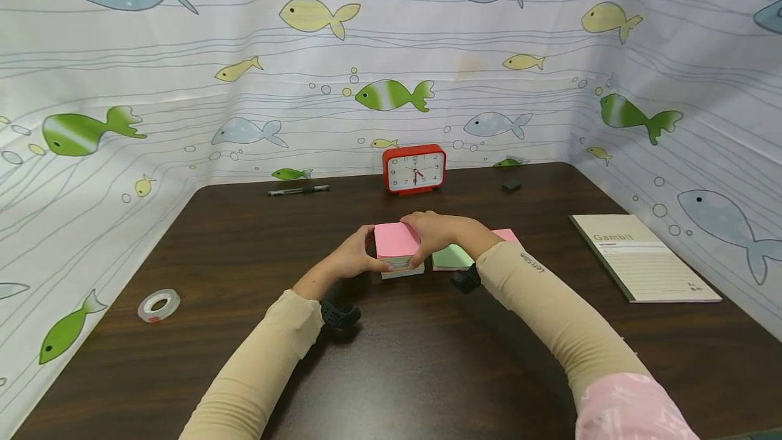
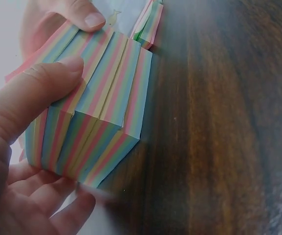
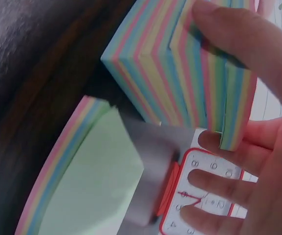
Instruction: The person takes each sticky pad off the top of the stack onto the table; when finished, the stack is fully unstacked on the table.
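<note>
A tall stack of sticky note pads [image 1: 396,240] stands on the table in front of the clock, pink on top. Pastel stripes run along its sides in the left wrist view, where the pads sit slightly out of line. My left hand [image 1: 354,255] grips its left side, thumb on the near face and fingers behind. From the right, my right hand [image 1: 435,231] holds the upper pads with its thumb on the near face; some of its fingers are extended past the stack. A green-topped sticky note pad [image 3: 89,171] lies just right of the stack, partly behind my right wrist.
A pink pad [image 1: 507,235] shows beyond my right forearm. Behind the stack stand a red clock [image 1: 415,170], a pen [image 1: 298,191] and a small dark block [image 1: 511,186]. A tape roll [image 1: 159,305] lies left, a notebook [image 1: 641,260] right. Fish-printed curtain encloses the table.
</note>
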`<state>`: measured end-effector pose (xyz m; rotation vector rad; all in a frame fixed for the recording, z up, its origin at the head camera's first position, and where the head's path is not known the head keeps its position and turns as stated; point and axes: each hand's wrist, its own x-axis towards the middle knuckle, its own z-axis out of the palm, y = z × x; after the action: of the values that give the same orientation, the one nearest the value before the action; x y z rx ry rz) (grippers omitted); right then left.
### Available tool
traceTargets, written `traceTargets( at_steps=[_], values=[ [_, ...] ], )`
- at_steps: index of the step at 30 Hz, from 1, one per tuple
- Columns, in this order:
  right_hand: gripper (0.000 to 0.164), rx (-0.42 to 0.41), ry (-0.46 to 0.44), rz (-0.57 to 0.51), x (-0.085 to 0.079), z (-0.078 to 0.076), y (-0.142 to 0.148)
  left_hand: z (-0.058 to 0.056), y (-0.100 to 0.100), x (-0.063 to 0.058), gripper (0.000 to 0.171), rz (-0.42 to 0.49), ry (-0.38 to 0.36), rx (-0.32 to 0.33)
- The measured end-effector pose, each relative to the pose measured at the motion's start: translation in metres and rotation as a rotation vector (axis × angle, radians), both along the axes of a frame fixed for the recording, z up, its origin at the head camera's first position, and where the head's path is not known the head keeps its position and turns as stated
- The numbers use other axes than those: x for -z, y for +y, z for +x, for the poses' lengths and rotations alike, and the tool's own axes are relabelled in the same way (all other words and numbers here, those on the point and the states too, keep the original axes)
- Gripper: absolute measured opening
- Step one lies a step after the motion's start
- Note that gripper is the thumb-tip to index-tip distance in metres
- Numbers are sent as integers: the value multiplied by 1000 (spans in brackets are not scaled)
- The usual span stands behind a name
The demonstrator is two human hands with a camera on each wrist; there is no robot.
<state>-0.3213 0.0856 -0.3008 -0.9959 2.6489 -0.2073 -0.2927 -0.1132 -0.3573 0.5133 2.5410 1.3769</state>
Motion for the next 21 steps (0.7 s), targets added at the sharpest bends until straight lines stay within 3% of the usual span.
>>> traceTargets(
  at_steps=[5,11,21],
  values=[
    [82,-8,20,-71,3,-4,13,-3,0,2,84,37,-33,-4],
    [76,21,41,-180,8,-1,41,-2,1,3,86,-8,-34,-17],
    [79,91,87,-163,5,4,97,-2,-2,1,92,-54,-22,-12]
  ],
)
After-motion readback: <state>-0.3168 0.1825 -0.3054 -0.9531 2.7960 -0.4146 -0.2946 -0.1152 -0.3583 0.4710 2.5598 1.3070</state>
